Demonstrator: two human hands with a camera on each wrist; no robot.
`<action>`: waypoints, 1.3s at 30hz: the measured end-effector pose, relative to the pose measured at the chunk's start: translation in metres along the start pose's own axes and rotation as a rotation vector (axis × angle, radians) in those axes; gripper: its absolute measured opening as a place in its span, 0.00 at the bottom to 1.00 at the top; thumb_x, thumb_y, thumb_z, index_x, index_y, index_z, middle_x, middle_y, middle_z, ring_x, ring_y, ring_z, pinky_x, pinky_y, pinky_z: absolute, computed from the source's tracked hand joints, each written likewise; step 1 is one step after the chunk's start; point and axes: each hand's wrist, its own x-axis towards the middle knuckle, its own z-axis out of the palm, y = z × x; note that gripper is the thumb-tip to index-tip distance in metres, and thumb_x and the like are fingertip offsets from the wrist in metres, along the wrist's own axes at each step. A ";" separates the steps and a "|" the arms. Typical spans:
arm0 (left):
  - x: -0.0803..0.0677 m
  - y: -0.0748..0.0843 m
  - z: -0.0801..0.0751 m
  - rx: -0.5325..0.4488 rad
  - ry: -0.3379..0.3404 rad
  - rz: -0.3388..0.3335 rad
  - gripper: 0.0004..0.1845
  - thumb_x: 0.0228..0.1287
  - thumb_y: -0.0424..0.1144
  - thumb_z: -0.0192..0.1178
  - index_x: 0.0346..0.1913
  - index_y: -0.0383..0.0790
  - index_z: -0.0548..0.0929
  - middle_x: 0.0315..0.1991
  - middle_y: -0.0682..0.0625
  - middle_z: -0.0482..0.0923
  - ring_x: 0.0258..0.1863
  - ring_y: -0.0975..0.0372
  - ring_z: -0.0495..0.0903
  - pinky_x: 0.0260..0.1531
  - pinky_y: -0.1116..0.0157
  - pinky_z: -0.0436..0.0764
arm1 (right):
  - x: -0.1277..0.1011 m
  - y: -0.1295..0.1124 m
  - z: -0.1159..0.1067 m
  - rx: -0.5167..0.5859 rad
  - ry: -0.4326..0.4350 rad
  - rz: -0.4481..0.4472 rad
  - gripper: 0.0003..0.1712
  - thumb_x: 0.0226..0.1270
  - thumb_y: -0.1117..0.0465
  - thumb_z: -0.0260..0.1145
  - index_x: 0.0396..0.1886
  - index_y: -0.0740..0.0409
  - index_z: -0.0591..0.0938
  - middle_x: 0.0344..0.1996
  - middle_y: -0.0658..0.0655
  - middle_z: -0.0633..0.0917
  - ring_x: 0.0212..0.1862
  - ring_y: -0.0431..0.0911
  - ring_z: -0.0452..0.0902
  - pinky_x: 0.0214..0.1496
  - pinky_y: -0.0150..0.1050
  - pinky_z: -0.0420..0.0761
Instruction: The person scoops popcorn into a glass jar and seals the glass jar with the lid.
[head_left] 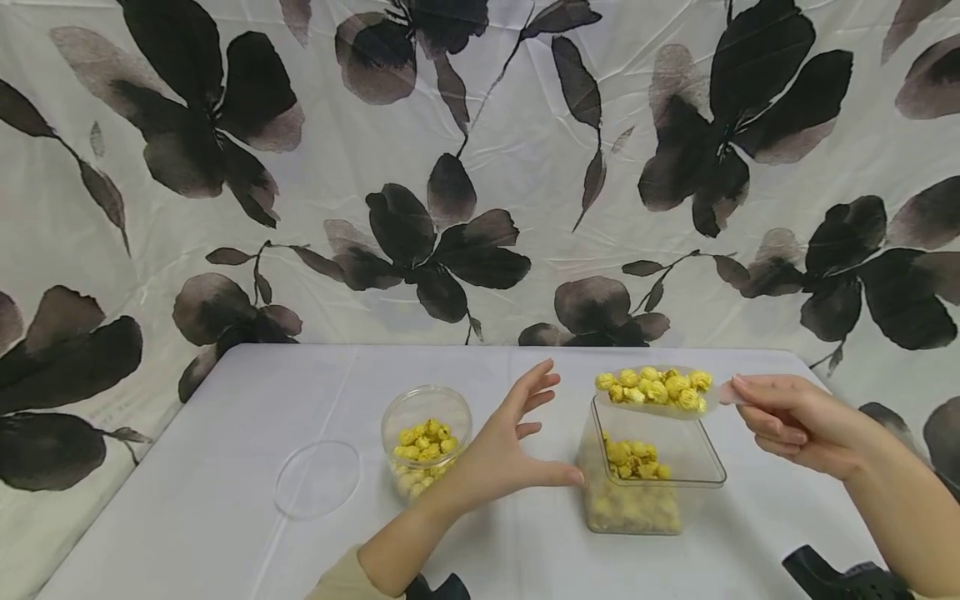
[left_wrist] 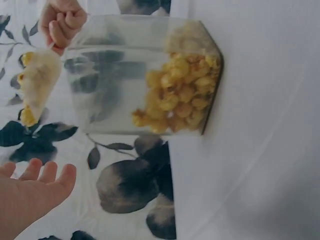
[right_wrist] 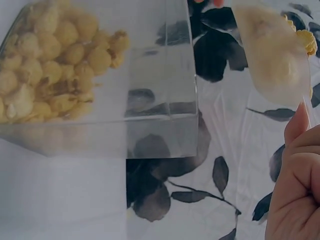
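The right hand (head_left: pixel 787 421), fingers pinching a loaded scoop (head_left: pixel 660 390), hovered over the part-filled square container (head_left: pixel 651 479); the left hand (head_left: pixel 510 454), fingers spread, held nothing.

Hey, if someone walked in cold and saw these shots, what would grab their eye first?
Probably the clear scoop heaped with yellow popcorn, held by the right hand just above the open square container, which is partly filled with popcorn. The left hand spreads open beside that container, between it and a round jar of popcorn. Behind the white table hangs a bold black-flowered cloth.
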 end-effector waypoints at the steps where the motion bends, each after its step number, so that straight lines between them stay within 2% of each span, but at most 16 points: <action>1: -0.002 0.002 -0.004 0.009 0.013 0.003 0.55 0.44 0.36 0.75 0.70 0.66 0.51 0.67 0.63 0.57 0.66 0.65 0.58 0.60 0.56 0.65 | 0.001 -0.001 0.001 -0.001 0.005 0.002 0.28 0.78 0.63 0.32 0.51 0.64 0.80 0.20 0.47 0.71 0.17 0.45 0.41 0.18 0.35 0.41; 6: -0.014 0.013 -0.026 0.030 0.085 -0.002 0.54 0.42 0.34 0.75 0.70 0.64 0.53 0.66 0.60 0.58 0.66 0.64 0.58 0.61 0.55 0.63 | 0.008 -0.003 0.004 -0.005 0.005 -0.001 0.27 0.78 0.63 0.33 0.50 0.64 0.80 0.20 0.48 0.72 0.17 0.45 0.41 0.19 0.34 0.41; 10: -0.024 0.019 -0.046 0.068 0.116 0.007 0.53 0.43 0.33 0.75 0.70 0.60 0.54 0.66 0.57 0.59 0.66 0.62 0.59 0.62 0.54 0.63 | 0.014 -0.004 0.007 -0.017 -0.009 -0.019 0.27 0.78 0.63 0.33 0.50 0.65 0.80 0.20 0.48 0.71 0.17 0.45 0.41 0.18 0.35 0.41; 15: -0.037 0.021 -0.072 0.138 0.147 0.059 0.53 0.43 0.32 0.75 0.70 0.58 0.55 0.67 0.55 0.60 0.66 0.61 0.59 0.62 0.52 0.62 | 0.023 -0.004 0.010 -0.037 -0.022 -0.046 0.26 0.78 0.64 0.34 0.49 0.65 0.80 0.20 0.47 0.72 0.16 0.44 0.40 0.18 0.35 0.40; 19: -0.048 0.018 -0.093 0.194 0.181 0.075 0.54 0.41 0.31 0.75 0.71 0.56 0.54 0.67 0.52 0.60 0.66 0.60 0.58 0.62 0.52 0.62 | 0.031 -0.006 0.014 -0.059 -0.007 -0.044 0.25 0.78 0.64 0.36 0.48 0.64 0.81 0.20 0.47 0.72 0.16 0.45 0.40 0.18 0.35 0.41; 23: -0.058 0.010 -0.112 0.251 0.213 0.049 0.54 0.42 0.31 0.75 0.71 0.56 0.54 0.67 0.50 0.59 0.67 0.58 0.57 0.62 0.50 0.61 | 0.041 -0.008 0.019 -0.091 0.013 -0.038 0.23 0.78 0.63 0.39 0.46 0.62 0.82 0.19 0.46 0.73 0.16 0.45 0.40 0.18 0.35 0.41; 27: -0.067 -0.002 -0.125 0.262 0.208 0.019 0.55 0.43 0.31 0.74 0.71 0.57 0.52 0.68 0.49 0.58 0.68 0.55 0.54 0.62 0.47 0.59 | 0.053 -0.008 0.024 -0.116 0.050 -0.026 0.21 0.77 0.61 0.43 0.43 0.61 0.83 0.18 0.46 0.73 0.16 0.45 0.40 0.18 0.34 0.42; 33: -0.074 -0.026 -0.132 0.239 0.162 -0.020 0.56 0.43 0.33 0.74 0.72 0.57 0.50 0.69 0.47 0.54 0.69 0.49 0.49 0.60 0.41 0.56 | 0.073 -0.008 0.036 -0.145 0.140 0.012 0.18 0.75 0.60 0.48 0.38 0.59 0.85 0.15 0.45 0.73 0.16 0.42 0.44 0.17 0.31 0.48; 39: -0.077 -0.050 -0.131 0.220 0.141 -0.051 0.58 0.41 0.32 0.75 0.72 0.55 0.49 0.70 0.45 0.52 0.69 0.46 0.50 0.58 0.39 0.59 | 0.097 -0.003 0.048 -0.170 0.169 0.038 0.14 0.72 0.58 0.53 0.34 0.58 0.84 0.13 0.45 0.71 0.15 0.41 0.45 0.17 0.32 0.46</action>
